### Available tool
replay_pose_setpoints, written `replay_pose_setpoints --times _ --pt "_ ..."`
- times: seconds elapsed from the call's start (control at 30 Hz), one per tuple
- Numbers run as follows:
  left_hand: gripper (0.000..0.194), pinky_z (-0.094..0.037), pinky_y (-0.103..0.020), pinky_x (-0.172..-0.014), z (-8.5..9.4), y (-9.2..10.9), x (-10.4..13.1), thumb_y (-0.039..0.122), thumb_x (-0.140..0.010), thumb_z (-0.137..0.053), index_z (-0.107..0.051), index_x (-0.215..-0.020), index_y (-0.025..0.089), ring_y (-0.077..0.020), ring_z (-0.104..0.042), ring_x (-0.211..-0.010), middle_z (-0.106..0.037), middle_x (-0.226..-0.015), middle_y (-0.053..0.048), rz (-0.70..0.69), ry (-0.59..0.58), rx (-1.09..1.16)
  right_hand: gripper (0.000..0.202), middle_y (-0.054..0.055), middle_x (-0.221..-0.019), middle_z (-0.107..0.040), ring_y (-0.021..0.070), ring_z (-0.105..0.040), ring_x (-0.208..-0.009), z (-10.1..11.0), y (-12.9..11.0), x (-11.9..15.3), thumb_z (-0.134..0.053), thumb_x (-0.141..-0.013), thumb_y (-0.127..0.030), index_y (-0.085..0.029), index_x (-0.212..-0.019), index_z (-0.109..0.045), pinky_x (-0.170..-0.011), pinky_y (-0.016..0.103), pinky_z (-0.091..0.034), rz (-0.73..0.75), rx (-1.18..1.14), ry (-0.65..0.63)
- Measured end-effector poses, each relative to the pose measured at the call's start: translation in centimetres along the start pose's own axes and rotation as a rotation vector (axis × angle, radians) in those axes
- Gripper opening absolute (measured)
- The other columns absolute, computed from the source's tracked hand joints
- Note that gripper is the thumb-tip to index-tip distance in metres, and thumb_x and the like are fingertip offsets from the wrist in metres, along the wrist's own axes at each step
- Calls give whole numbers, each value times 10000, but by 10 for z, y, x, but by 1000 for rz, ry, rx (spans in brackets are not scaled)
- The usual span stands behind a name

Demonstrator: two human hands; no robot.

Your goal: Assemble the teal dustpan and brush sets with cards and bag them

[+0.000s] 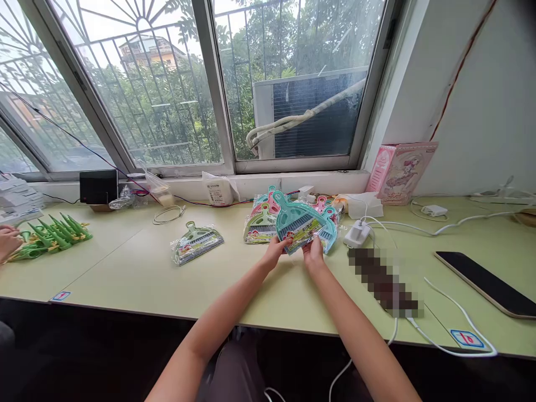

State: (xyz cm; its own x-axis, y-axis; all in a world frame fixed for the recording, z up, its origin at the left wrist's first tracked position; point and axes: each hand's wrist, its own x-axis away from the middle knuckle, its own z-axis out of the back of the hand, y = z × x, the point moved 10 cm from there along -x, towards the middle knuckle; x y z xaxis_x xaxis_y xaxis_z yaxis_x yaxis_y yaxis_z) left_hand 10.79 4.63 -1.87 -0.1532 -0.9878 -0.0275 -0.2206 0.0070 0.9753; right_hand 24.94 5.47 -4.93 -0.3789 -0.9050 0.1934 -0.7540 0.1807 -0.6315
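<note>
A teal dustpan and brush set [296,220], wrapped in clear plastic with a printed label, is held up just above the table by both hands. My left hand [276,249] grips its lower left edge, thumb on the front. My right hand [313,252] has hold of its lower right edge. Behind it lie more packaged sets: a green dustpan set [258,228] to the left, another teal dustpan set [330,226] to the right, and pink ones partly covered. Farther left, a single green dustpan set [197,244] rests apart on the table.
At the far left, another person's hand [9,240] is beside several green pointed items [58,233]. To the right are a white charger [358,231] with cables, a blurred-out object [385,282] and a tablet [488,282]. A pink box [400,173] stands by the window.
</note>
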Motion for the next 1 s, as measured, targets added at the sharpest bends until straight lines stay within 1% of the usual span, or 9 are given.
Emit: replay_pose_setpoints --times 0.13,0.33,0.4,0.5,0.6,0.7,0.77,0.87,1.0 --pt "438 -470 -303 -650 0 2 1 374 -577 -770 -674 -946 157 -209 -638 -774 -711 -872 -71 -9 10 -31 143 -16 -829 -701 121 -665 -724 4 2 -3 -549 -815 -276 -201 -921 -609 -617 223 -553 -41 -29 40" --pt "415 -501 -329 -704 5 2 0 332 -592 -763 -659 -953 155 -207 -644 -800 -709 -919 -76 -1 13 8 90 -16 -748 -696 110 -663 -662 -4 8 -3 -526 -871 -231 -192 -867 -607 -612 222 -563 -142 -33 -7" --pt "390 -515 -336 -711 13 0 -3 289 -581 -773 -634 -922 159 -200 -644 -785 -703 -892 -68 19 58 43 164 0 -721 -694 122 -667 -651 -5 8 -4 -525 -898 -325 -191 -848 -603 -601 236 -567 -162 11 -8" --pt "357 -547 -351 -719 26 2 -9 214 -563 -769 -603 -875 163 -184 -642 -742 -691 -830 -51 41 119 120 428 44 -691 -687 157 -678 -652 -5 -1 -10 -458 -896 -578 -184 -814 -605 -607 273 -574 -118 106 -27" --pt "290 -571 -331 -688 49 12 -16 153 -558 -735 -585 -805 157 -154 -626 -678 -668 -756 -24 32 205 168 526 90 -729 -693 185 -690 -695 -4 -33 -13 -352 -914 -605 -161 -834 -622 -682 318 -578 106 291 -56" --pt "239 -576 -303 -657 77 20 -22 120 -568 -690 -588 -782 147 -135 -611 -632 -652 -703 -6 57 267 181 319 111 -975 -702 206 -681 -859 -10 -82 3 -377 -925 -321 -165 -1009 -642 -846 387 -541 559 658 -33" --pt "204 -573 -286 -651 89 20 -25 114 -587 -659 -605 -782 136 -131 -610 -611 -651 -682 -10 103 243 178 369 103 -1184 -644 224 -618 -1052 -25 -97 21 -410 -850 -131 -207 -1134 -632 -978 423 -463 825 975 -51" --pt "191 -565 -262 -642 103 17 -26 92 -599 -625 -622 -788 122 -132 -618 -598 -658 -668 -23 168 216 170 529 74 -1346 -545 248 -468 -1242 -48 -88 38 -456 -787 -14 -270 -1222 -613 -1045 435 -391 1003 1327 -176" --pt "247 -570 -281 -630 103 8 -23 92 -610 -617 -642 -855 110 -170 -656 -628 -696 -717 -61 253 160 173 320 56 -1309 -567 292 -421 -1246 -58 -71 44 -588 -822 -96 -285 -1053 -706 -976 457 -418 1043 1459 -280"
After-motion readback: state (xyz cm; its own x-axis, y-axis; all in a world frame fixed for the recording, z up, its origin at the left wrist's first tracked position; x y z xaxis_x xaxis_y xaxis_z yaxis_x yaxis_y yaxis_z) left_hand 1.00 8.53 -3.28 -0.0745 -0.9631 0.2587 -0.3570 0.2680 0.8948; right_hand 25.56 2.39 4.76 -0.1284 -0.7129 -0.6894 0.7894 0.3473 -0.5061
